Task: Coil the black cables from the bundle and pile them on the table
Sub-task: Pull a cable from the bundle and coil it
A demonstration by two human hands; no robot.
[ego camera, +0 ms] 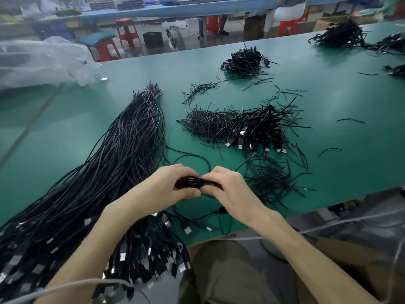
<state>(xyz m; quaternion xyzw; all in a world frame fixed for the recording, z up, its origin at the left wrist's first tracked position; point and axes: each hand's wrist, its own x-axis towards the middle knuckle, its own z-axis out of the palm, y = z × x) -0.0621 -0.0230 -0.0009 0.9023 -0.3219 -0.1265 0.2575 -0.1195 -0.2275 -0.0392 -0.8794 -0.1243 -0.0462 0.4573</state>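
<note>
A long bundle of black cables (122, 154) lies across the green table (54, 132) from the near left to the middle, its USB plugs hanging over the front edge. My left hand (173, 183) and my right hand (230, 187) meet just above the table's front. Together they grip a small coiled black cable (192, 182), fingers curled round it from both sides. A pile of coiled cables (260, 130) with silver USB plugs lies beyond my right hand.
Loose black ties (269, 183) lie right of my hands and others (206, 123) beside the coiled pile. More cable heaps (245, 60) (341, 36) sit farther back. Clear plastic bags (41, 60) cover the far left. Red stools (128, 31) stand behind the table.
</note>
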